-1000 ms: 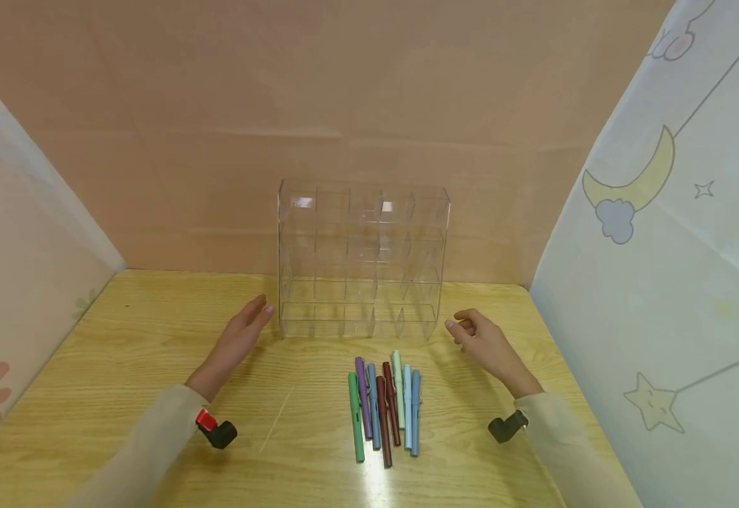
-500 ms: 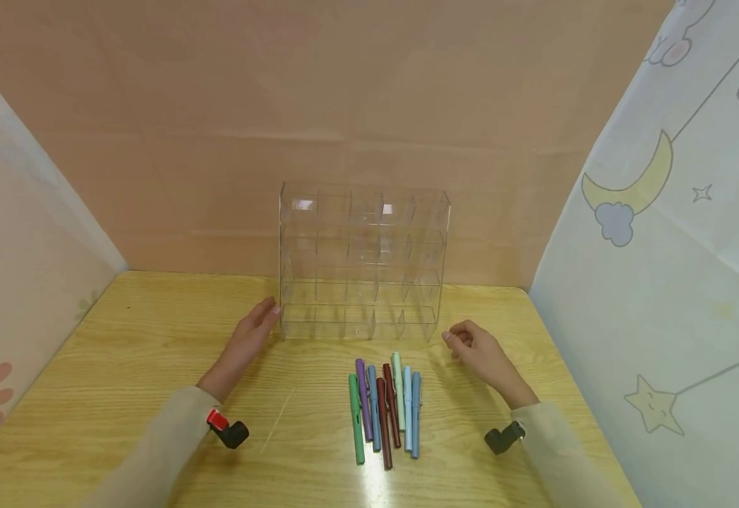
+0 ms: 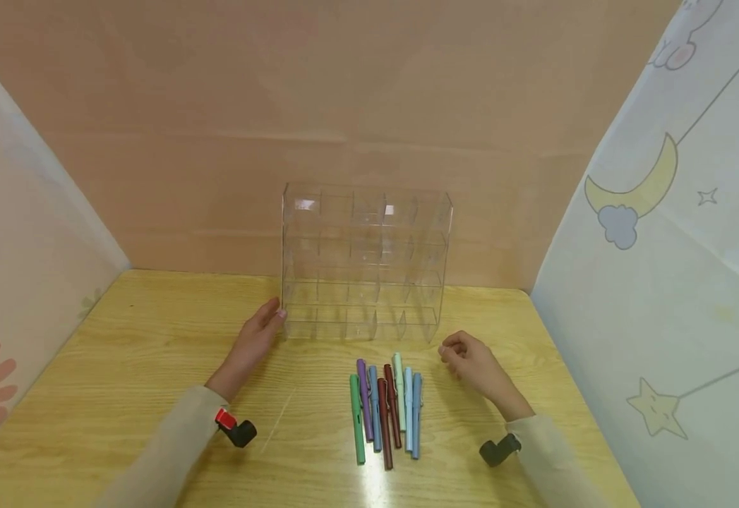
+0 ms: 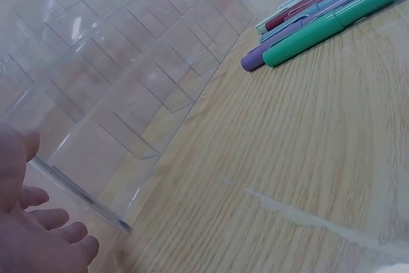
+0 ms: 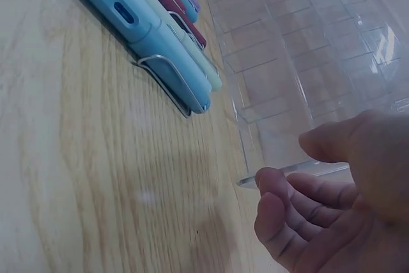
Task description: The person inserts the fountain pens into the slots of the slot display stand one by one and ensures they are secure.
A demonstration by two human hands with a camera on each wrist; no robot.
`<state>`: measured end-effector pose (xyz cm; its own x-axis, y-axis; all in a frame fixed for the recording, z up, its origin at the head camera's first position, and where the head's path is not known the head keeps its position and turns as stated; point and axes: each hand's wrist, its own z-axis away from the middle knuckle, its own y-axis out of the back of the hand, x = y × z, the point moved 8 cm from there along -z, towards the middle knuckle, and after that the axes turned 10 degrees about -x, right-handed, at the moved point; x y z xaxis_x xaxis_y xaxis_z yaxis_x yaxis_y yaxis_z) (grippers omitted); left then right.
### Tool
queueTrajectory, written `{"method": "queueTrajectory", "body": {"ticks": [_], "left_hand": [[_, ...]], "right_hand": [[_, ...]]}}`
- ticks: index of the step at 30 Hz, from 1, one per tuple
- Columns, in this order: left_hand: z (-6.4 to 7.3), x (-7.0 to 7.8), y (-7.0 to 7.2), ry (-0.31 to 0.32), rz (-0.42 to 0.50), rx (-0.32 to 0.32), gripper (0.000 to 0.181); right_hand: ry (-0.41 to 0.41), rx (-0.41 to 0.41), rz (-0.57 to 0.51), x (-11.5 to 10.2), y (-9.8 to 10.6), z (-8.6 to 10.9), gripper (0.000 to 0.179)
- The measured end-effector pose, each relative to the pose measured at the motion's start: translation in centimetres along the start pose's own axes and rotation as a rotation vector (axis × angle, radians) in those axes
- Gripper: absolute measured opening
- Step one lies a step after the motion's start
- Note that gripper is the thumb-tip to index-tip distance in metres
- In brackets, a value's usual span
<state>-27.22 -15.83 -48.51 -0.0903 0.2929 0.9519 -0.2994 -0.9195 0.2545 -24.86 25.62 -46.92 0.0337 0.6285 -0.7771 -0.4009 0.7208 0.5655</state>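
Observation:
A clear acrylic rack (image 3: 361, 282) with rows of small compartments stands upright at the back of the table. My left hand (image 3: 257, 340) is at its lower left edge, fingers extended along the outside of the side panel and thumb toward the front. In the left wrist view that panel's edge runs beside the thumb and fingers of the left hand (image 4: 38, 215). My right hand (image 3: 476, 361) hovers off the rack's lower right corner, fingers loosely bent, holding nothing. Between the hands lie several capped pens, among them a green pen (image 3: 357, 420), a purple pen (image 3: 365, 398) and a dark red pen (image 3: 385, 427).
The wooden table (image 3: 153, 331) meets an orange-brown backdrop (image 3: 217, 141) behind the rack. Patterned white sheets flank it, the right sheet (image 3: 674, 296) bearing a moon and stars. A black wrist camera (image 3: 239, 432) sits on the left sleeve, another camera (image 3: 499, 449) on the right.
My left hand has moved right, up to the rack's side. My right hand has come slightly nearer the front and left. The pens have stayed put.

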Motion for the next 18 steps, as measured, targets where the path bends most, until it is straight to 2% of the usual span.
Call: {"method": "queueTrajectory", "body": {"ticks": [12,18], "left_hand": [[-0.3,-0.2,-0.7,-0.002,0.072,0.000,0.069],[-0.6,-0.7,-0.8,0.003,0.079,0.005,0.068]], "right_hand": [[0.016,-0.036,0.059,-0.8,-1.6,0.1,0.030],[0.004,-0.061,0.108,-1.4,-2.5,0.4,0.028]]}}
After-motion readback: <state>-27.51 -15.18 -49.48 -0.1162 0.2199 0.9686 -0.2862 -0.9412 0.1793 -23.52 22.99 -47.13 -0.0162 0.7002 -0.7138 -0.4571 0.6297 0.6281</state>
